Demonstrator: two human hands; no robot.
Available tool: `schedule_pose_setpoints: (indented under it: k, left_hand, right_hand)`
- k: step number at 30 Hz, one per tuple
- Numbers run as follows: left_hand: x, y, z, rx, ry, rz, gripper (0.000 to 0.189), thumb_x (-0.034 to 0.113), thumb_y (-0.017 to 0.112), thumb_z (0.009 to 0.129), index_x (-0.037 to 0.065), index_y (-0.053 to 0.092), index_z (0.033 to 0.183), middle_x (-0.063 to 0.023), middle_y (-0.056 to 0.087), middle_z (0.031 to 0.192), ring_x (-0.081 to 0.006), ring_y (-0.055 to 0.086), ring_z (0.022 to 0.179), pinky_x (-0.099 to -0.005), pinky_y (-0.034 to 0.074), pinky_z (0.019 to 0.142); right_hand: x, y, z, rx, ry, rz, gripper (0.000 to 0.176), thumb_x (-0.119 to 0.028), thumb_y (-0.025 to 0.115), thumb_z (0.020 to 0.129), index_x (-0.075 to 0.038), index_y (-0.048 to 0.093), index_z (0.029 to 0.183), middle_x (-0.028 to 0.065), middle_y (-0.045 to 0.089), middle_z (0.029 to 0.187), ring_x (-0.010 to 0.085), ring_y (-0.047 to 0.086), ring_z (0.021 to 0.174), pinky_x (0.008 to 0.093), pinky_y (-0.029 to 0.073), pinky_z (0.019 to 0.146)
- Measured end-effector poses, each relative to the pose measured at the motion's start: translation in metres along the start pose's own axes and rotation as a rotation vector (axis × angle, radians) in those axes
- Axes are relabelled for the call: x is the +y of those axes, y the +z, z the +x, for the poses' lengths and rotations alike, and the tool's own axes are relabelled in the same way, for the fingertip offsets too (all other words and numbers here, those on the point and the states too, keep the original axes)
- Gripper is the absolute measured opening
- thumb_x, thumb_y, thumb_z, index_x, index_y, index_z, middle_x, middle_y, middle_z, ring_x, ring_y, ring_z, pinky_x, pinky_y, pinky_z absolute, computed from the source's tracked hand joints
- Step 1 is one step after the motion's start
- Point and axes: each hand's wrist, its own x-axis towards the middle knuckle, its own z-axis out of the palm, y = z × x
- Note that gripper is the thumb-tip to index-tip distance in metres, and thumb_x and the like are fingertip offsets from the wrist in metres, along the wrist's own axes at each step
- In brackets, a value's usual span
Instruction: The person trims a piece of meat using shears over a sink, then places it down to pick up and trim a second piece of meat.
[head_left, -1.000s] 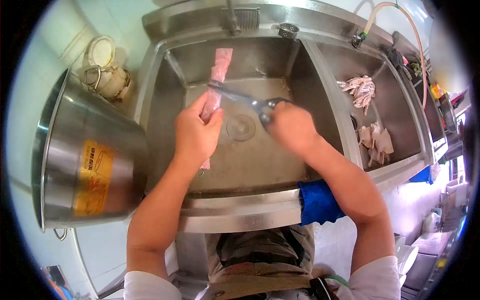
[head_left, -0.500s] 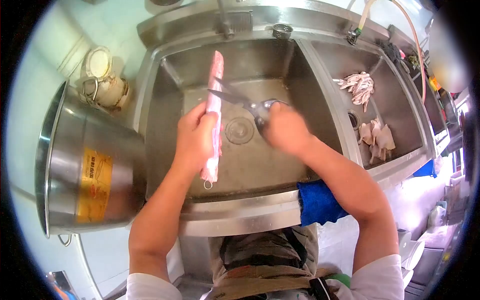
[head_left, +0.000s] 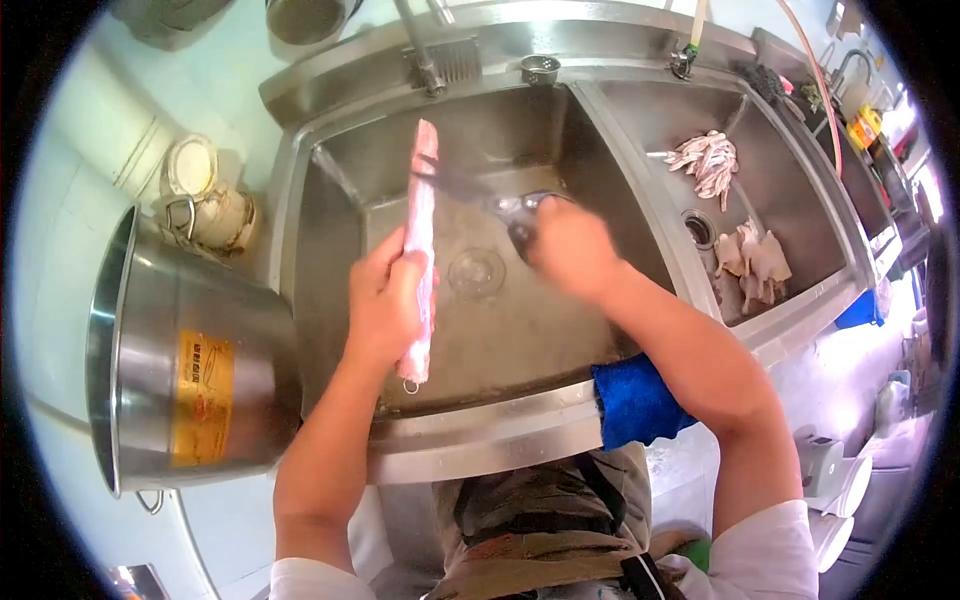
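My left hand point(head_left: 385, 305) is closed around the lower half of a long, pale pink strip of raw meat point(head_left: 421, 210), held nearly upright over the large sink basin point(head_left: 540, 330). A small metal ring pokes out of the strip's bottom end. In my right hand point(head_left: 575, 250) is a pair of scissors point(head_left: 465, 188), its fingers wrapped round the handles. The scissor blades point left and reach the strip's upper part, above my left hand. Motion blur hides whether they cut into the meat or lie across it.
A smaller basin point(head_left: 735, 315) at right holds a pile of pale thin meat pieces point(head_left: 708, 162) and several flatter pieces point(head_left: 752, 262). Left of the sink stands a tall steel pot point(head_left: 255, 370). A blue cloth point(head_left: 640, 400) hangs over the front rim. A faucet point(head_left: 430, 75) rises behind.
The camera view has shifted slightly. The scissors' blades look closer together than before and remain at the upper part of the strip. Both hands keep their holds.
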Motion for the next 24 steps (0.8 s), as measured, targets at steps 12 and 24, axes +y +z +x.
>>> schedule_pose_setpoints:
  k: [12, 24]
  left_hand:
    - [0.004, 0.007, -0.003, -0.041, -0.142, -0.251, 0.039, 0.011, 0.04, 0.081, -0.001, 0.056, 0.113, -0.0084, 0.053, 0.065, -0.0153, 0.049, 0.043, -0.0298, 0.041, 0.038]
    - [-0.011, -0.003, 0.003, -0.265, -0.306, -0.707, 0.045, 0.025, 0.039, 0.083, -0.002, 0.051, 0.116, -0.0083, 0.052, 0.068, -0.0184, 0.053, 0.063, -0.0325, 0.045, 0.046]
  right_hand:
    - [0.001, -0.024, 0.004, -0.037, 0.102, 0.142, 0.023, -0.019, 0.063, 0.074, 0.001, 0.057, 0.083, 0.0231, 0.062, 0.085, 0.0395, 0.061, 0.081, 0.0459, 0.049, 0.073]
    - [0.011, -0.019, 0.005, -0.168, 0.304, 0.342, 0.022, -0.017, 0.061, 0.077, 0.002, 0.06, 0.088, 0.026, 0.062, 0.086, 0.0423, 0.06, 0.086, 0.0474, 0.049, 0.078]
